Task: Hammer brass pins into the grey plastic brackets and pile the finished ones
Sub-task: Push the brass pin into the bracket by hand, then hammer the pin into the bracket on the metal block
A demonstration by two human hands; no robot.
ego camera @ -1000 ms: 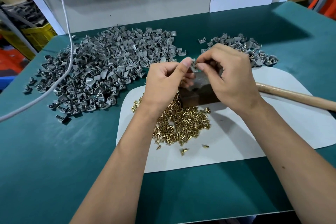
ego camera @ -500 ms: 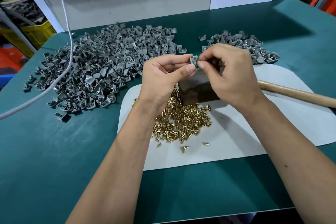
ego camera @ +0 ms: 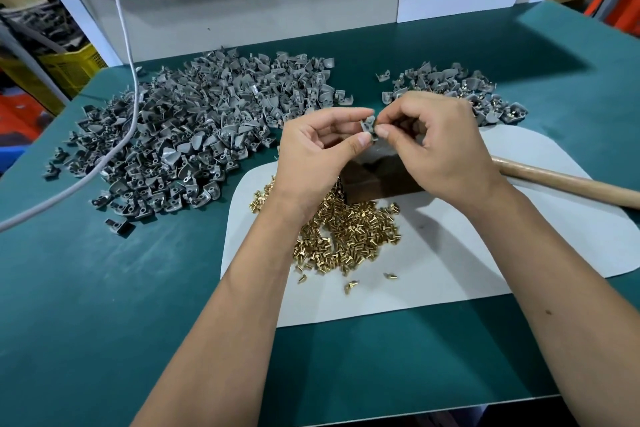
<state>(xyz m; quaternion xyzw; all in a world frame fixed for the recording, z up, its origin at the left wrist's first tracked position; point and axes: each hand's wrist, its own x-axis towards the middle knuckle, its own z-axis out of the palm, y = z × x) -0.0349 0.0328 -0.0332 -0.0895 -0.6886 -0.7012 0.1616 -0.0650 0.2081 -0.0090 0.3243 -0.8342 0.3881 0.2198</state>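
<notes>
Both hands meet above a dark block [ego camera: 377, 180]. My left hand [ego camera: 318, 152] pinches a small grey bracket [ego camera: 368, 126] between thumb and forefinger. My right hand [ego camera: 436, 146] pinches the same bracket from the right side with its fingertips; whether a pin is between them is hidden. A heap of brass pins [ego camera: 349, 232] lies on the white mat [ego camera: 450, 253] below my hands. A large pile of grey brackets [ego camera: 194, 135] covers the table's left. A smaller pile of brackets with brass pins in them [ego camera: 478, 94] lies at the back right.
A wooden hammer handle [ego camera: 568, 184] lies across the mat at the right, its head hidden behind my right hand. A grey cable [ego camera: 124, 45] hangs down over the left pile. The green table [ego camera: 104, 288] ends at a white back wall; yellow crates [ego camera: 65, 69] stand off-table left.
My left hand turned palm-up and the bracket now shows between the fingertips of both hands. The hands rose slightly above the block.
</notes>
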